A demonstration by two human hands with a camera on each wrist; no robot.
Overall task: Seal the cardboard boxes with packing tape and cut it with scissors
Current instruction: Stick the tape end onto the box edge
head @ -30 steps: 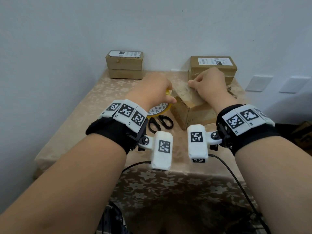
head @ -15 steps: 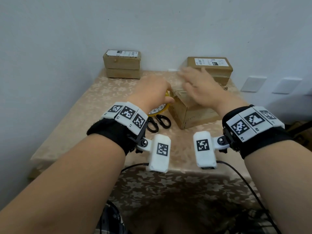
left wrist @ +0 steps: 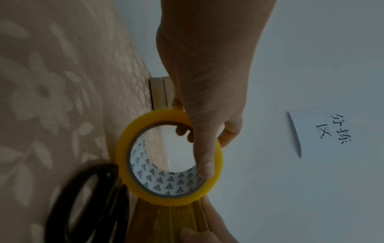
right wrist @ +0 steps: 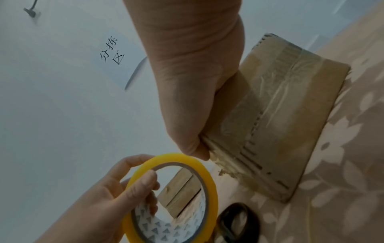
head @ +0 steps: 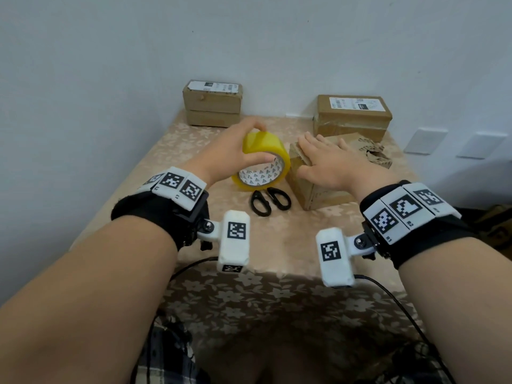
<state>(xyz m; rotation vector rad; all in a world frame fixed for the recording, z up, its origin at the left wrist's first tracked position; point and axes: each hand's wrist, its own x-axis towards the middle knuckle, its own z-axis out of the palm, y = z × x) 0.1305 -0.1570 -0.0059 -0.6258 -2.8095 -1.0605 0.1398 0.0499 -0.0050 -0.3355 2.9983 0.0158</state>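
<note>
Near the middle of the table point(head: 277, 239), the left hand point(head: 224, 153) grips the tape roll point(head: 263, 164), fingers curled over its yellow rim and the thumb across the near face; the roll is tilted, its open core facing the person, and whether it touches the cloth I cannot tell. Just beside it on the right, the right hand point(head: 329, 162) lies flat with straight fingers on top of the box point(head: 313, 189), thumb at the box's near-left corner, holding nothing. Scissors point(head: 270, 200) lie on the cloth just in front of the roll, against the box's left side, black handles toward the near edge; their blades are hidden under the roll. At the far-left corner two stacked boxes point(head: 212, 106) stand against the wall, the upper one labelled. A labelled box point(head: 352, 115) stands at the far-right corner, with torn cardboard point(head: 374, 153) before it.
</note>
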